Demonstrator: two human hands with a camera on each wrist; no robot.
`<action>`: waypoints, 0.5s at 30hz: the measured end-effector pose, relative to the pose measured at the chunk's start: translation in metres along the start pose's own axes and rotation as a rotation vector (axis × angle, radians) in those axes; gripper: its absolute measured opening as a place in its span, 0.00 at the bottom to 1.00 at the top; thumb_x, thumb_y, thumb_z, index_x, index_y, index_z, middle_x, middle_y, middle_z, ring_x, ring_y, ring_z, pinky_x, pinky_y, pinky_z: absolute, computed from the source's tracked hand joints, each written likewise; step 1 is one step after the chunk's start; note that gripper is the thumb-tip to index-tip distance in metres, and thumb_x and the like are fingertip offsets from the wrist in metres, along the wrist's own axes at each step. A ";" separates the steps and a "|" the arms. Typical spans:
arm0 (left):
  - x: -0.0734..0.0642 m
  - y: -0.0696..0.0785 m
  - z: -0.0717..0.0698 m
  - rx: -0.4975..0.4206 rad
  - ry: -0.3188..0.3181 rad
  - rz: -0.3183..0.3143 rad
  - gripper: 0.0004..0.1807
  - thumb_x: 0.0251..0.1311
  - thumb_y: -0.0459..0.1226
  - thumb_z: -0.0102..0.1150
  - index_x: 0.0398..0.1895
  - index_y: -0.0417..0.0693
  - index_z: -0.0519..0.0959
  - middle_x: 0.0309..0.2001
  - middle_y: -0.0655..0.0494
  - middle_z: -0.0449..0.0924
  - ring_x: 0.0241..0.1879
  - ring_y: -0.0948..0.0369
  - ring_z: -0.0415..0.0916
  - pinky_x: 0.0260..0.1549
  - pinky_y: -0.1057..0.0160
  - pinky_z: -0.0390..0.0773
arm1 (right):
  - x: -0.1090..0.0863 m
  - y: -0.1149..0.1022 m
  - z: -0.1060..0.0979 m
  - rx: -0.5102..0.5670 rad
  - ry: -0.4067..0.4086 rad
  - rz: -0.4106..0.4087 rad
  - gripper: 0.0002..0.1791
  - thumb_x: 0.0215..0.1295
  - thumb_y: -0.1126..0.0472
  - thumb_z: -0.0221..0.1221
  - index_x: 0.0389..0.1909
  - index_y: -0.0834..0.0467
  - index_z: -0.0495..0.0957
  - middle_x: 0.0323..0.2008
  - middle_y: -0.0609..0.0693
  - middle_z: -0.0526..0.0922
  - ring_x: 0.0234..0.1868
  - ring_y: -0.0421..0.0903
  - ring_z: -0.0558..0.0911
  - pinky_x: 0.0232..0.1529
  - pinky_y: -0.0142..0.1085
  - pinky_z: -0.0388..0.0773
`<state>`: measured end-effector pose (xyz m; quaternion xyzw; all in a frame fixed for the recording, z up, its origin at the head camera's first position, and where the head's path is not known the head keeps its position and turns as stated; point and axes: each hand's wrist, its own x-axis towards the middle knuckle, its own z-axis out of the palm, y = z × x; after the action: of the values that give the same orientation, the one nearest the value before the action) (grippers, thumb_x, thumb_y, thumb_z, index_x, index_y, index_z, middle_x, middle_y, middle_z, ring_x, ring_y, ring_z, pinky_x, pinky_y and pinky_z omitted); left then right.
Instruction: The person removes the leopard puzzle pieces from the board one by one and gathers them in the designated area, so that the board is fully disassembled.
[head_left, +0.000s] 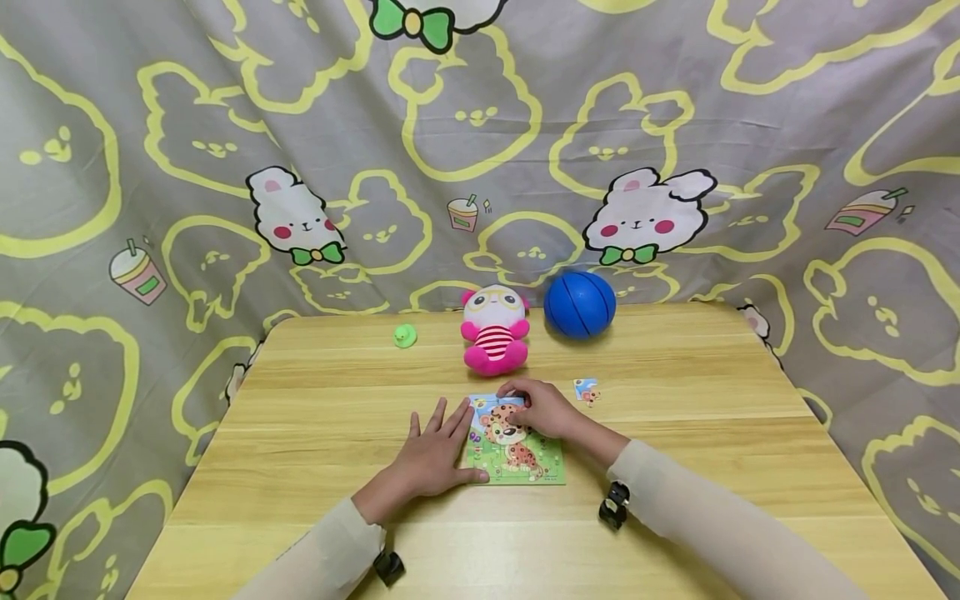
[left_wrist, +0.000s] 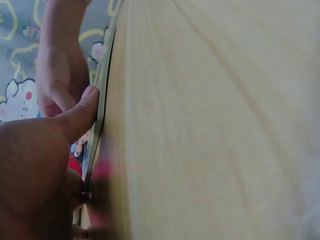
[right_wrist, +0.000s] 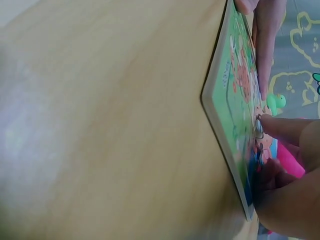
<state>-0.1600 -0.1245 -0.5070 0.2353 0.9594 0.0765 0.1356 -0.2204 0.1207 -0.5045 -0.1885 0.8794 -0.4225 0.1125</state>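
Note:
A leopard jigsaw puzzle (head_left: 517,458) in a flat square tray lies on the wooden table. My left hand (head_left: 435,454) rests at its left side with fingers spread; its thumb (left_wrist: 82,112) lies on the near edge. Over the puzzle's upper right part, my right hand (head_left: 551,408) has its fingers bent. In the right wrist view, its thumb and fingers pinch a puzzle piece (right_wrist: 266,143) that stands tilted above the board. The hand hides that corner of the picture. A loose puzzle piece (head_left: 587,390) with blue sky and orange leopard print lies right of the puzzle.
Behind the puzzle sits a pink-and-white panda plush (head_left: 495,333) in a striped top. A blue ball (head_left: 580,305) stands to its right, a small green duck toy (head_left: 405,336) to its left. A patterned curtain (head_left: 360,150) borders the wooden table (head_left: 300,400).

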 end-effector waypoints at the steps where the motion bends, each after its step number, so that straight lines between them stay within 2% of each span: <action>1: 0.000 0.000 0.000 -0.003 0.004 0.002 0.62 0.58 0.76 0.51 0.85 0.50 0.44 0.85 0.58 0.37 0.82 0.43 0.33 0.69 0.23 0.42 | 0.000 0.001 -0.001 -0.004 -0.002 -0.002 0.18 0.62 0.66 0.71 0.53 0.53 0.84 0.45 0.48 0.83 0.37 0.44 0.75 0.42 0.38 0.74; 6: -0.001 0.000 -0.001 -0.006 -0.001 0.001 0.63 0.58 0.76 0.52 0.85 0.51 0.44 0.85 0.58 0.36 0.82 0.43 0.32 0.70 0.24 0.41 | 0.000 0.007 -0.004 0.008 -0.005 0.005 0.16 0.64 0.64 0.70 0.53 0.56 0.85 0.39 0.47 0.82 0.36 0.43 0.75 0.40 0.37 0.73; 10: -0.001 0.000 -0.001 -0.007 -0.001 -0.002 0.62 0.58 0.76 0.51 0.85 0.51 0.43 0.85 0.58 0.36 0.82 0.43 0.32 0.70 0.24 0.41 | 0.001 0.009 -0.006 0.032 -0.008 0.012 0.15 0.64 0.63 0.70 0.52 0.54 0.87 0.39 0.45 0.83 0.38 0.44 0.76 0.43 0.38 0.73; 15: -0.001 0.001 -0.002 -0.012 -0.007 -0.003 0.62 0.58 0.75 0.52 0.85 0.51 0.43 0.85 0.59 0.36 0.82 0.43 0.31 0.70 0.24 0.41 | 0.001 0.010 -0.007 0.036 -0.021 0.010 0.16 0.66 0.63 0.69 0.55 0.55 0.87 0.36 0.45 0.83 0.35 0.44 0.76 0.40 0.37 0.73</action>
<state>-0.1595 -0.1245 -0.5047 0.2335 0.9587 0.0814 0.1402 -0.2262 0.1310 -0.5085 -0.1865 0.8713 -0.4357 0.1273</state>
